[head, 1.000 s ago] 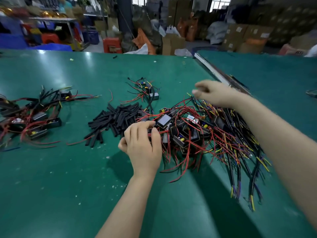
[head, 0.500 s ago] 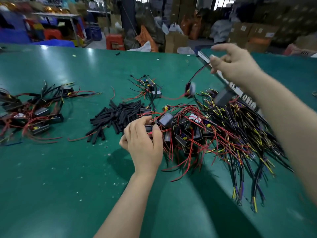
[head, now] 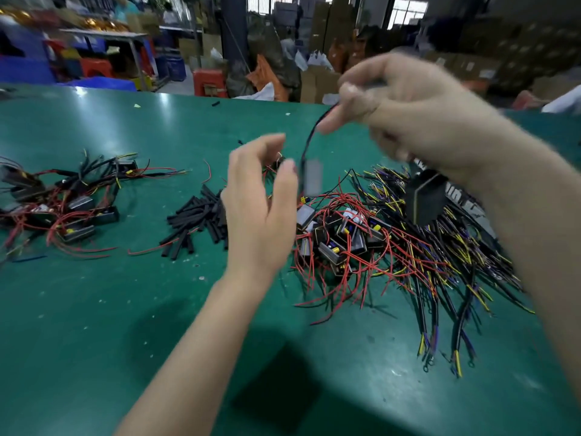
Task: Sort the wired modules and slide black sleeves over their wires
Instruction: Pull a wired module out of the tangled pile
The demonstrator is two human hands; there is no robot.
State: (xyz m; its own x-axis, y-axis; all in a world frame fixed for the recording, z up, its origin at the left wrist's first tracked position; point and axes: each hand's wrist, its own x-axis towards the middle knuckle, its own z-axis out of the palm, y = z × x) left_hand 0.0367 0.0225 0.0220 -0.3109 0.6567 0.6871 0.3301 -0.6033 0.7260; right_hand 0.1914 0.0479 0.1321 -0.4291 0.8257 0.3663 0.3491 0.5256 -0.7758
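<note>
A small grey module (head: 312, 177) hangs in the air on a black wire (head: 309, 133), above the 11 o'clock edge of the large pile of wired modules (head: 377, 243). The right hand (head: 418, 111) pinches the wire's upper end, fingers curled. The left hand (head: 261, 209) is raised just beside the module at its 9 o'clock, fingers apart, holding nothing. Loose black sleeves (head: 196, 218) lie on the green table (head: 94, 325) at 9 o'clock of the pile; a smaller pile of modules (head: 63, 199) lies farther toward 9 o'clock.
</note>
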